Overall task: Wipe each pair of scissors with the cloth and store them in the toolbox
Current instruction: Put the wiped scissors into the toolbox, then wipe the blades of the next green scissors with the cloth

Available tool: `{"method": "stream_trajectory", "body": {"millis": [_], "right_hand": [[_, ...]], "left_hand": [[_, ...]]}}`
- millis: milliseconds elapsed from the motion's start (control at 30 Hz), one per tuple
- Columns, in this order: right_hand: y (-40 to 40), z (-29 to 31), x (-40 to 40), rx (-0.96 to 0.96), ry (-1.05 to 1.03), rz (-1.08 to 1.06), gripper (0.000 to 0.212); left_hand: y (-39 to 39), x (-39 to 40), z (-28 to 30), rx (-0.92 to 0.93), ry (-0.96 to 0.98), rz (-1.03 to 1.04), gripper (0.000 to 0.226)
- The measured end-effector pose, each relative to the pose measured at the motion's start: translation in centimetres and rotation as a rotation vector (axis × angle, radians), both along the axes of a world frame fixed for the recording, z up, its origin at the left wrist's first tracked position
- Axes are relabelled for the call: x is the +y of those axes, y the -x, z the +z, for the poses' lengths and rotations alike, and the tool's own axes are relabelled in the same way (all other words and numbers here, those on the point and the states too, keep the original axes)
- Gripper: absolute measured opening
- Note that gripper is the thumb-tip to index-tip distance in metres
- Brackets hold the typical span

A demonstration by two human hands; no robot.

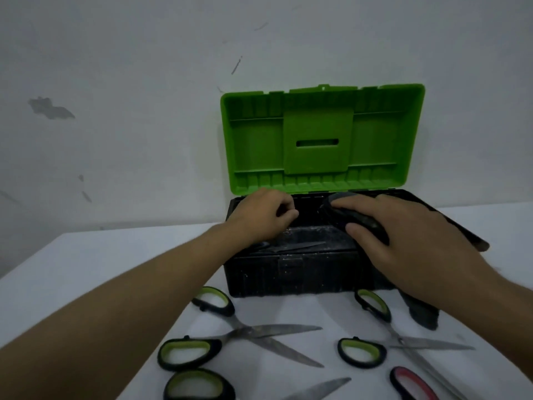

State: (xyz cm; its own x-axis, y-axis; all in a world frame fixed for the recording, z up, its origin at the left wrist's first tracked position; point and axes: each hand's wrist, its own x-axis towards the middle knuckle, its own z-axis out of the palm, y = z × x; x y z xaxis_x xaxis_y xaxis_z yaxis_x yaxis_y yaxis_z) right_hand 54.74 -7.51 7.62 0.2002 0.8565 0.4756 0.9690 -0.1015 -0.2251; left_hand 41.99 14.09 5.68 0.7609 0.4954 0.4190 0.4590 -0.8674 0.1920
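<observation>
Scissors (288, 247) already lie inside the black toolbox (288, 272), blades flat on its dusty floor, part hidden under the left wrist. The left hand (262, 217) hovers over the box's left end with fingers loosely curled and holding nothing, so a pair looks just stored. The right hand (403, 235) grips the dark cloth (357, 220) over the box's right side, thumb and fingers pressed around the bunched fabric; a loose tail of it hangs below the wrist near the table (57, 269).

Several pairs wait on the white table in front of the box: an open green-handled pair (253, 333) at left, a second green-handled pair (403, 339) at right, another green handle (199, 385) at the near edge, and a red-handled loop (412, 382) at the bottom. My judgement is that the next move calls for picking one up by its rubbery oval handle, keeping clear of the splayed steel blades.

The toolbox is scuffed, ribbed plastic; its bright green lid (323, 140) stands upright against the wall.
</observation>
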Motion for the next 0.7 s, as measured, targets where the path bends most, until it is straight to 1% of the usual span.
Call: {"method": "stream_trajectory", "body": {"millis": [133, 267, 300, 367, 433, 467, 533, 633, 700], "right_hand": [[1.5, -0.5, -2.0, 0.077, -0.052, 0.022, 0.043], [4.7, -1.8, -5.3, 0.147, -0.038, 0.092, 0.044], [5.6, -2.2, -6.0, 0.15, -0.027, 0.112, 0.043], [7.6, -2.9, -6.9, 0.155, -0.035, 0.148, 0.041], [9.3, -3.7, -7.1, 0.156, -0.089, 0.156, 0.04], [10.2, -4.3, -7.0, 0.148, -0.128, 0.147, 0.039], [11.9, -5.6, -7.4, 0.104, -0.178, 0.118, 0.04], [13.3, -7.2, -7.8, 0.005, -0.135, 0.132, 0.044], [13.5, -7.7, -8.0, -0.005, -0.119, 0.16, 0.046]], "left_hand": [[4.4, -3.6, 0.2, -0.117, -0.01, -0.041, 0.031], [10.6, -8.3, -0.4, -0.199, 0.077, -0.029, 0.043], [12.2, -9.5, -0.9, -0.195, 0.098, -0.016, 0.044], [15.1, -11.7, -2.1, -0.161, 0.153, 0.018, 0.035], [17.2, -13.5, -3.5, -0.125, 0.208, 0.049, 0.023], [18.1, -14.3, -4.4, -0.1, 0.197, 0.057, 0.02], [19.5, -15.8, -6.1, -0.067, 0.129, 0.05, 0.026], [20.6, -17.6, -7.6, -0.033, 0.077, -0.011, 0.035], [20.8, -18.3, -8.1, 0.028, 0.052, -0.015, 0.042]]}}
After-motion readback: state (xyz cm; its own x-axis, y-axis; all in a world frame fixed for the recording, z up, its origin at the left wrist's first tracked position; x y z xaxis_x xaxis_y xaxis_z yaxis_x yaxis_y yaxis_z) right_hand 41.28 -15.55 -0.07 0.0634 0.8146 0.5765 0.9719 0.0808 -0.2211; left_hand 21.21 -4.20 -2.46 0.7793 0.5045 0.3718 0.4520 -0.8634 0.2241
